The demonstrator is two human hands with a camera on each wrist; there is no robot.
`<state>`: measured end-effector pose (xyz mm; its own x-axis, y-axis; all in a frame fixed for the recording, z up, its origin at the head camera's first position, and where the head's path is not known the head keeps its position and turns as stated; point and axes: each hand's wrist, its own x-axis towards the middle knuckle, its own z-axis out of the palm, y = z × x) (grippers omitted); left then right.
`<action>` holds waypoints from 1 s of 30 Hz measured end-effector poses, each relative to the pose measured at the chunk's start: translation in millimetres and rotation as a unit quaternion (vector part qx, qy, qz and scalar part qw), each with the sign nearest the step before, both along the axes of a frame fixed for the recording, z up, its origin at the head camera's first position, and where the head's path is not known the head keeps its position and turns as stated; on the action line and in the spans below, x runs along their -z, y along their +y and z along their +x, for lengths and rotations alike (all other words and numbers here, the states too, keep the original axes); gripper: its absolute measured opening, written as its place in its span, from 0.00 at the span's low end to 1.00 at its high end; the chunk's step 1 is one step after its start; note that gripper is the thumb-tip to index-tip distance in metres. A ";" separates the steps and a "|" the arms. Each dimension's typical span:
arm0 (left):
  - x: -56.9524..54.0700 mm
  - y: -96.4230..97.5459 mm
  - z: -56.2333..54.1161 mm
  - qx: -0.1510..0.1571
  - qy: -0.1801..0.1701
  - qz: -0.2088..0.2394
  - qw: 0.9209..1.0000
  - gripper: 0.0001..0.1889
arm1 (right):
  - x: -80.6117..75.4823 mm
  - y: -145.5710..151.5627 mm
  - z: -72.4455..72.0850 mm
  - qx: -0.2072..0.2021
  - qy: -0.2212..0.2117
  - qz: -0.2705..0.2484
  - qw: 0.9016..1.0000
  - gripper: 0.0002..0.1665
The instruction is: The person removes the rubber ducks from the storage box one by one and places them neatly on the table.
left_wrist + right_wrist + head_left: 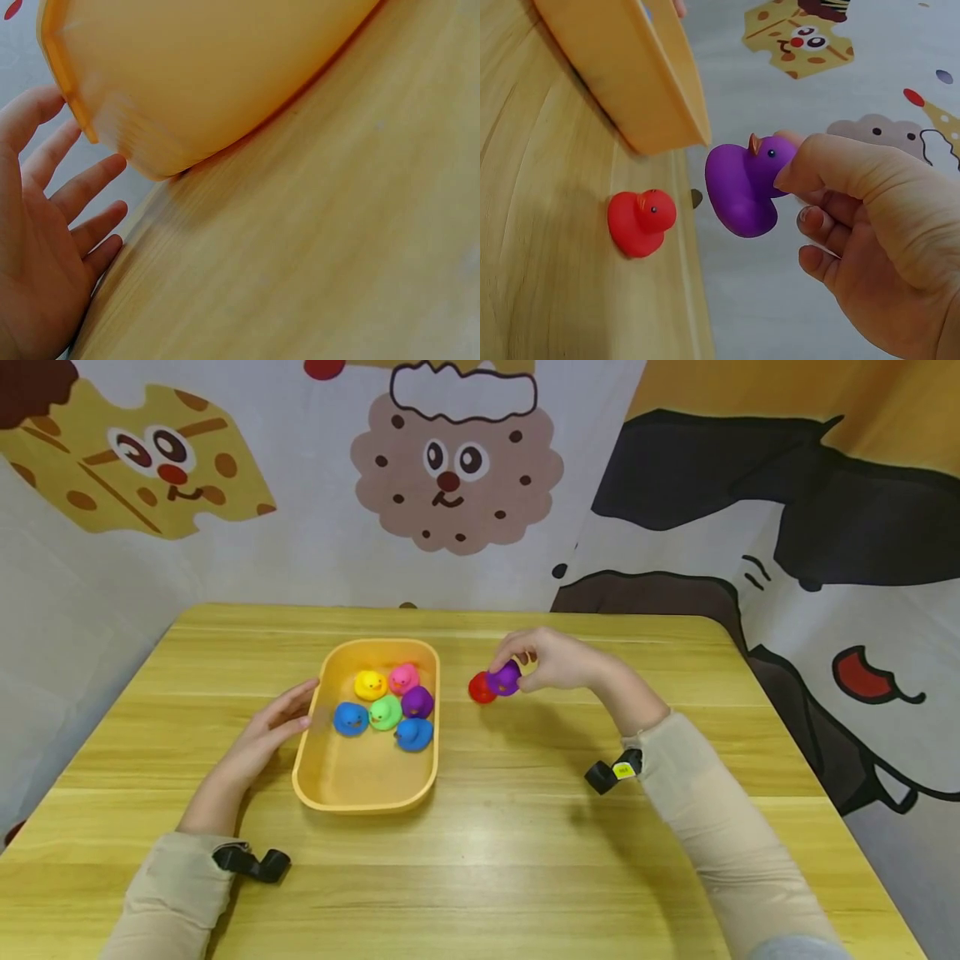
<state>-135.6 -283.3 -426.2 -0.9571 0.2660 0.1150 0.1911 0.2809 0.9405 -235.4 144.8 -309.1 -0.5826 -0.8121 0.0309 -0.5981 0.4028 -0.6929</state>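
My right hand (561, 660) pinches a purple rubber duck (739, 191) by its head between thumb and fingers. The right wrist view shows that duck held up off the table. A red rubber duck (636, 225) sits on the tabletop close by, partly covered by the purple one in the head view. On the left, my left hand (268, 731) touches the side of a yellow-orange plastic bin (360, 781) with its fingers fairly straight and spread. Inside the bin are a yellow duck (371, 685), a pink duck (404, 678), a green duck (386, 713), another purple duck (417, 702) and two blue ducks (351, 719).
Everything stands on a wood-grain table (480, 885) with a rounded far corner. Behind it hangs a pale cloth (300, 568) printed with cartoon cheese and a cookie. Both wrists carry black camera mounts (251, 863).
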 end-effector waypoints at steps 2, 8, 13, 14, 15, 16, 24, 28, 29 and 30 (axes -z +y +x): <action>-0.1 0.0 -0.1 0.000 0.000 0.002 1.000 0.28 | 1.4 0.7 -1.6 -0.003 -0.003 0.000 1.000 0.20; -0.2 0.3 -0.7 0.003 -0.001 0.004 1.000 0.28 | 6.9 4.4 -8.1 -0.005 -0.012 0.001 1.000 0.20; -1.0 0.4 -0.1 0.004 -0.004 0.005 1.000 0.29 | 12.3 8.6 -13.3 0.005 -0.022 0.007 1.000 0.20; -0.9 0.2 0.0 0.003 -0.005 0.005 1.000 0.29 | 13.4 9.4 -14.3 0.006 -0.022 0.010 1.000 0.20; -0.8 0.0 0.0 0.003 -0.005 0.003 1.000 0.29 | 14.5 10.3 -15.2 0.008 -0.022 0.012 1.000 0.20; -0.9 0.0 -0.1 0.003 -0.006 0.003 1.000 0.29 | 15.5 11.2 -16.2 0.010 -0.024 0.014 1.000 0.20; -0.1 -0.6 -1.0 0.002 -0.008 0.001 1.000 0.29 | 23.0 16.3 -22.1 0.014 -0.033 0.029 0.999 0.20; 0.9 -1.2 -1.1 0.001 -0.005 0.001 1.000 0.29 | 26.1 18.8 -23.8 0.014 -0.035 0.037 0.999 0.19; 1.1 -1.3 -1.1 0.001 -0.004 0.001 1.000 0.28 | 27.0 19.3 -24.3 0.013 -0.035 0.036 0.999 0.19; 1.2 -1.3 -1.1 0.002 -0.003 0.002 1.000 0.28 | 28.1 19.7 -24.9 0.011 -0.035 0.036 0.999 0.18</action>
